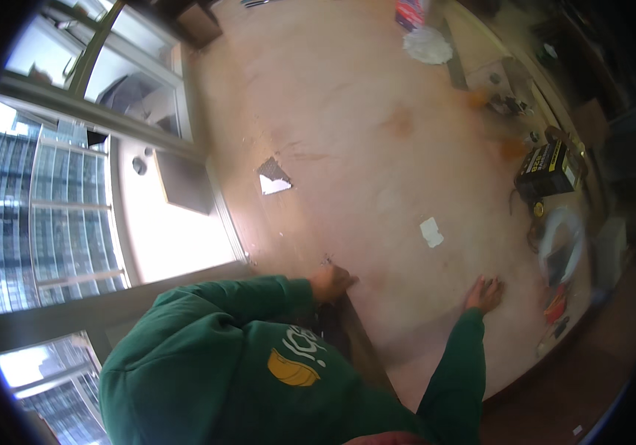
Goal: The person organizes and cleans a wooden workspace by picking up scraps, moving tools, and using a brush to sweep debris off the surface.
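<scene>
My left hand (333,282) is by the near left edge of a large pale beige surface (348,178), its fingers curled closed. Whatever it might hold is hidden. A small dark bit (326,259) lies just beyond its knuckles. Farther right, my right hand (485,294) rests on the same surface with its fingers apart and nothing in them. A white paper-like piece (431,232) lies ahead of the right hand. Beyond the left hand is a flat piece, part brown and part white (274,178). Both arms wear green sleeves.
At the right stand a black box with yellow marks (548,169), a clear bag-like item (561,245) and a red-handled tool (555,304). A white crumpled bag (428,46) lies at the far end. Window frames (95,115) run along the left.
</scene>
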{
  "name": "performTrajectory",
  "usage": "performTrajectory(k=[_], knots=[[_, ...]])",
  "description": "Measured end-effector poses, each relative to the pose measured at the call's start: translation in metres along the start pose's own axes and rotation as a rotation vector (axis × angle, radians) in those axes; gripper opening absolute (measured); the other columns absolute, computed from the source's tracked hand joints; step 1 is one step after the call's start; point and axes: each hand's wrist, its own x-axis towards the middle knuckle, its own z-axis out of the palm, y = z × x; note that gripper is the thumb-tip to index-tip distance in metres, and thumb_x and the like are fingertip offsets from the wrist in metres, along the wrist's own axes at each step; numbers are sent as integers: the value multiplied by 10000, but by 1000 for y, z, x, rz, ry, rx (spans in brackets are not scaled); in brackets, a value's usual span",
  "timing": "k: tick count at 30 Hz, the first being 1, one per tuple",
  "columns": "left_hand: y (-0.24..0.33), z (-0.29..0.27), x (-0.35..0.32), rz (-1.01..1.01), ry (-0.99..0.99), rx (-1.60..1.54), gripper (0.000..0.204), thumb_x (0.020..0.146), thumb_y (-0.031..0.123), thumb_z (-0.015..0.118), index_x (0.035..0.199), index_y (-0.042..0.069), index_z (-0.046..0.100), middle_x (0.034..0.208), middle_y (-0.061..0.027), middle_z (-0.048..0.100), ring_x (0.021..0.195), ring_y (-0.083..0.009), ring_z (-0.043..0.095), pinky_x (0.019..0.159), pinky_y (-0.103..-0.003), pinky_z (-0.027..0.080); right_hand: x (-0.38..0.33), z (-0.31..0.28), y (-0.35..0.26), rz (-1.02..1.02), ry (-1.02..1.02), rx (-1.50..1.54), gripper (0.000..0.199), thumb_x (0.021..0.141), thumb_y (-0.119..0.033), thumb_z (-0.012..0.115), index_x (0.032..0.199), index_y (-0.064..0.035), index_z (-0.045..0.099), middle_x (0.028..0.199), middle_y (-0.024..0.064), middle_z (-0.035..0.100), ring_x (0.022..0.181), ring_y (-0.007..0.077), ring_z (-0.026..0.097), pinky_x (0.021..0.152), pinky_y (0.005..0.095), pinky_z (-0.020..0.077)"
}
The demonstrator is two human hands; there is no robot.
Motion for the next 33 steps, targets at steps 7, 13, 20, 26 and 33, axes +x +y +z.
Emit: performTrajectory(k=[7,13,20,26,33], knots=[[42,-128,-30,-363,50,-616,741,826,190,646,1437,82,241,1357,-215,410,1170,-346,489,919,-380,454,-19,-7,-31,-381,80,352,567,992,-414,333,1425,-49,311,1497,132,269,1384,284,238,1153,417,145],[100,-155,5,91,288,-481,677,855,301,606,1417,52,322,1414,-255,332,1308,-394,350,1088,-443,267,-225,-148,-315,271,-832,1654,696,952,-545,322,1410,-21,321,1428,167,361,1355,299,282,1119,428,219],[-113,-161,-73,-707,376,-103,714,916,531,427,1409,19,353,1386,-256,402,1259,-387,411,1073,-428,283,-245,-285,-495,118,-999,2031,794,913,-650,266,1447,-62,275,1485,166,278,1389,300,216,1134,438,141],[-203,-320,-84,-482,561,-2085,810,902,664,307,1417,41,338,1419,-131,392,1308,-318,336,1076,-436,271,-280,-169,-671,-900,-536,1084,737,935,-612,246,1452,-88,287,1458,161,341,1395,327,209,1134,492,76],[-251,-595,-222,-517,618,-1015,547,923,486,457,1033,-5,670,951,-146,678,882,-216,620,886,-350,437,-244,-114,-736,-427,-961,142,465,927,-432,463,1165,-60,606,994,177,672,1130,346,545,978,427,405]])
